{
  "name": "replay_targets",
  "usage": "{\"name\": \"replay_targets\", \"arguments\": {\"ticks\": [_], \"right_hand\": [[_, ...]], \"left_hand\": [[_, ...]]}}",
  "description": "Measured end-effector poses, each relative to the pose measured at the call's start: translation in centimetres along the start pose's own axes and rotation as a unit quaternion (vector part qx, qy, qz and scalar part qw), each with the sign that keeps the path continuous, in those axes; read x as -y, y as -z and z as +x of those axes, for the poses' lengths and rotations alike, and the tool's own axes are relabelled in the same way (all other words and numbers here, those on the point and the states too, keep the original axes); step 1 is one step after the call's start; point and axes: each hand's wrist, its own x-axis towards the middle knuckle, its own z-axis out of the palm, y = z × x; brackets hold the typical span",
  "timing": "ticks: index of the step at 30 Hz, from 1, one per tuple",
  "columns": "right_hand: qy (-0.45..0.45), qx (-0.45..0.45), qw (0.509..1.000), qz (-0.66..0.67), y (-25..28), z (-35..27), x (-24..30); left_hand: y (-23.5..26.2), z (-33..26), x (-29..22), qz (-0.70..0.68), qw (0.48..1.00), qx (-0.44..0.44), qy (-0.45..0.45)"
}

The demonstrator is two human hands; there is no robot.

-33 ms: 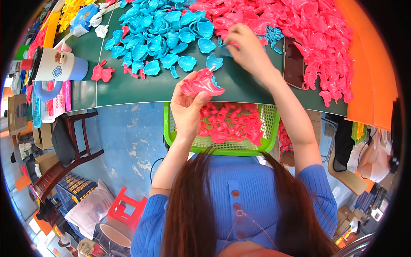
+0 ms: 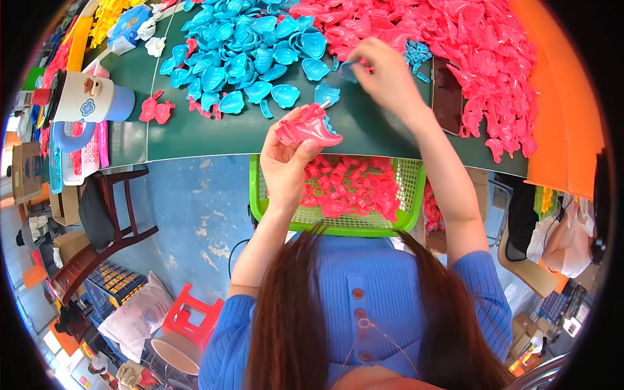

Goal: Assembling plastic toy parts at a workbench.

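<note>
My left hand (image 2: 286, 166) grips a pink shell-shaped plastic piece (image 2: 309, 130) with a bit of blue showing at its top. It holds the piece above the table's near edge, over a green basket (image 2: 260, 195). My right hand (image 2: 385, 78) reaches further onto the green table (image 2: 195, 133) and pinches a small blue plastic piece (image 2: 346, 69). The hand lies between the blue pile (image 2: 247, 45) and the pink pile (image 2: 474, 45). The basket holds several pink ring-like parts (image 2: 348, 192).
A dark phone (image 2: 447, 94) lies by the pink pile. An orange board (image 2: 559, 97) bounds the right side. A white and blue cap (image 2: 91, 99) sits at the table's left end. On the floor below are a wooden chair (image 2: 97, 224) and a red stool (image 2: 192, 318).
</note>
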Motion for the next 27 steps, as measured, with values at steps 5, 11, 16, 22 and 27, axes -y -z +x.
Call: {"name": "replay_targets", "arguments": {"ticks": [5,11,16,22,27], "right_hand": [[-0.231,-0.029,0.893,0.385,3.7,-1.3,3.3],[-0.2,-0.055,0.927,0.314,4.5,-2.9,8.0],[-0.065,-0.046,0.989,0.125,4.5,-3.0,8.6],[-0.011,-0.068,0.997,0.044,3.4,-3.5,8.8],[0.017,-0.075,0.997,0.009,3.0,-3.6,8.9]], "left_hand": [[-0.2,0.1,-0.4,0.001,1.0,0.008,0.029],[-1.3,0.6,-0.9,0.006,0.991,0.068,0.116],[-1.0,0.7,-1.2,-0.022,0.985,0.08,0.148],[-0.8,0.6,-1.3,-0.026,0.985,0.076,0.151],[-0.8,0.6,-1.3,-0.022,0.986,0.066,0.153]]}}
